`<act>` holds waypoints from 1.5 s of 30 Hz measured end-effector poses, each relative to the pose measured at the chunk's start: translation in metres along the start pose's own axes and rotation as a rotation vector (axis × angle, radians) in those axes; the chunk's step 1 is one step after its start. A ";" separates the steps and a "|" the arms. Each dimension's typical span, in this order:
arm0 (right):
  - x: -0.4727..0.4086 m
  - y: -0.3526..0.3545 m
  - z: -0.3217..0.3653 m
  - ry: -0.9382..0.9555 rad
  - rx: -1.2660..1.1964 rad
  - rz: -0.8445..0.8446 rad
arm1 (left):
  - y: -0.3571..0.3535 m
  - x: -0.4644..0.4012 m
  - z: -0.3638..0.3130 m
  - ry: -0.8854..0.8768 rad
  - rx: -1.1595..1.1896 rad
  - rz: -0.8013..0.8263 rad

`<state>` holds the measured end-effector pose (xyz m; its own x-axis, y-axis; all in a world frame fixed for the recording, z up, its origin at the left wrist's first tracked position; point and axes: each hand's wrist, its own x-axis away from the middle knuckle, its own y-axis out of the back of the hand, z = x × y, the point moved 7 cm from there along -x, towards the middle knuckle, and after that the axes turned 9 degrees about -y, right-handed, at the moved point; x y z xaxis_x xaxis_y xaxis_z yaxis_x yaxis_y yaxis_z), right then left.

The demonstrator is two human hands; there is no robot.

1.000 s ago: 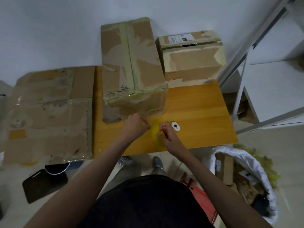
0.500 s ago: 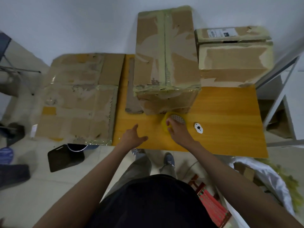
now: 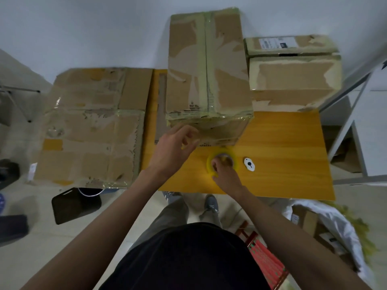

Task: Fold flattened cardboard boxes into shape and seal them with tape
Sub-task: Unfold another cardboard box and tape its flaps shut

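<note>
A folded, tape-sealed box (image 3: 207,70) is shown at the far edge of the worktop (image 3: 282,147), with a second assembled box (image 3: 293,76) at the far right corner. The tape roll (image 3: 222,163) is held flat near the near edge by the right hand (image 3: 225,174), its fingers (image 3: 215,164) curled into the core. The left hand (image 3: 173,149) is raised at the sealed box's near face, fingers loosely curled; whether tape is pinched cannot be told. Flattened cardboard (image 3: 92,126), overhanging the left edge, is judged yet to be folded.
</note>
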<state>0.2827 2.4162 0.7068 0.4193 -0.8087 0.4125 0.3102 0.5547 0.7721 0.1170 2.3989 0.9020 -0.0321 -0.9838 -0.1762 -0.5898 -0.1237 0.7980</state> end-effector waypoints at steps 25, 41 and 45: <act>0.009 0.193 0.085 0.430 0.081 -0.610 | -0.040 -0.060 0.002 -0.427 -0.336 -0.029; -0.069 0.200 0.111 0.263 0.552 -0.351 | -0.019 -0.114 0.036 -0.177 -0.604 0.310; -0.094 0.211 0.111 0.250 0.589 -0.310 | -0.015 -0.142 0.048 -0.149 -0.605 0.340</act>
<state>0.2141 2.5877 0.8841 0.5912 -0.8040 0.0631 -0.0370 0.0512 0.9980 0.0914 2.5472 0.8872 -0.2704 -0.9579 0.0965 0.0231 0.0937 0.9953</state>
